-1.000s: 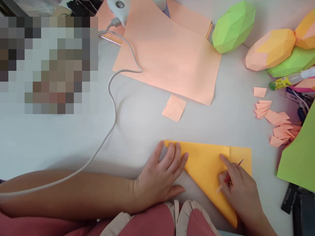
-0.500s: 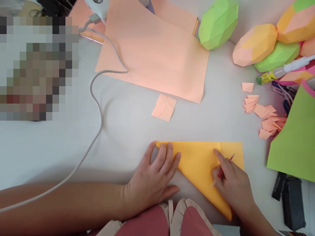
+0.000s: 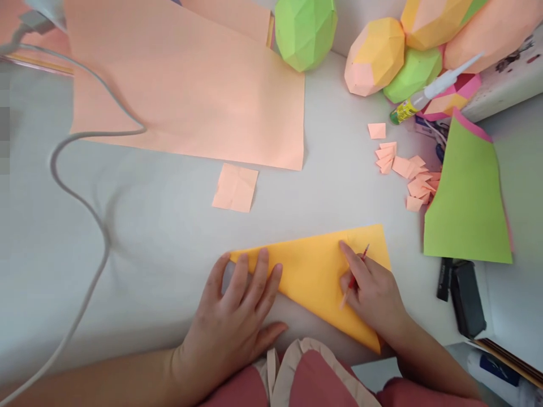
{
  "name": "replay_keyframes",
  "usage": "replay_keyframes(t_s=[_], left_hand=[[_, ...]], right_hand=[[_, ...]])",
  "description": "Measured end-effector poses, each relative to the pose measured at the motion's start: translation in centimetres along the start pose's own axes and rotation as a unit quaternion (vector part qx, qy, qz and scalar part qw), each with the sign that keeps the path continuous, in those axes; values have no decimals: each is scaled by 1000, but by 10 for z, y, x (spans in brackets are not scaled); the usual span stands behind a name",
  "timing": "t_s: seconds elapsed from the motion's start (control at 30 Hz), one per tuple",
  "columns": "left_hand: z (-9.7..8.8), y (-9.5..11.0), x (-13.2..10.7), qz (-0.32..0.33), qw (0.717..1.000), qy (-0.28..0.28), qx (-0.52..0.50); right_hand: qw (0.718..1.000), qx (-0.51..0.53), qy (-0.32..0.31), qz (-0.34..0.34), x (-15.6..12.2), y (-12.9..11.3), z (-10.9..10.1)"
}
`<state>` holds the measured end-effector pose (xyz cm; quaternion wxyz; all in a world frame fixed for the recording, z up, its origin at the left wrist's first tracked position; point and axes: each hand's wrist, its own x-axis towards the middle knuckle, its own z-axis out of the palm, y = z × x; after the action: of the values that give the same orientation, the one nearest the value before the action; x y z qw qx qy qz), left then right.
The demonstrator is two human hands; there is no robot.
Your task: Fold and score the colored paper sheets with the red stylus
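A folded yellow-orange paper (image 3: 311,271) lies on the table in front of me, its doubled layer forming a triangle with a single-layer strip at the right. My left hand (image 3: 244,299) rests palm down with fingers spread, pressing the paper's narrow left corner. In my right hand (image 3: 375,291) is a thin red pen refill (image 3: 352,282), held in the curled fingers with its tip pointing up and away. The right index finger stretches out and touches the paper near the edge of the folded layer.
A large peach sheet (image 3: 190,96) lies beyond, crossed by a white cable (image 3: 91,206). Nearer is a small peach square (image 3: 235,187). On the right are peach scraps (image 3: 419,183), a glue bottle (image 3: 418,103), faceted paper shapes (image 3: 375,56), green paper (image 3: 469,198) and a black case (image 3: 466,297).
My view has swung to the right, so everything appears further left and the yellow paper looks slightly tilted. Both hands keep nearly the same places on the paper.
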<state>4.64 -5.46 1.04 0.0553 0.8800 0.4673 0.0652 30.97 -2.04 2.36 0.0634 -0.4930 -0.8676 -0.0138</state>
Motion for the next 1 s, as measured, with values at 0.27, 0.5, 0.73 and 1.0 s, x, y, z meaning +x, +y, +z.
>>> replay_keyframes(t_s=[0.27, 0.5, 0.73, 1.0], left_hand=[[1, 0, -1, 0, 1000, 11, -4], [1, 1, -1, -1, 1000, 9, -2], [1, 1, -2, -1, 1000, 5, 2], [1, 0, -2, 2, 1000, 13, 5]], right_hand=[[1000, 2, 7, 7, 2, -1, 0], [1000, -7, 9, 7, 2, -2, 1], [1000, -4, 11, 7, 3, -2, 1], [1000, -25, 8, 0, 3, -1, 1]])
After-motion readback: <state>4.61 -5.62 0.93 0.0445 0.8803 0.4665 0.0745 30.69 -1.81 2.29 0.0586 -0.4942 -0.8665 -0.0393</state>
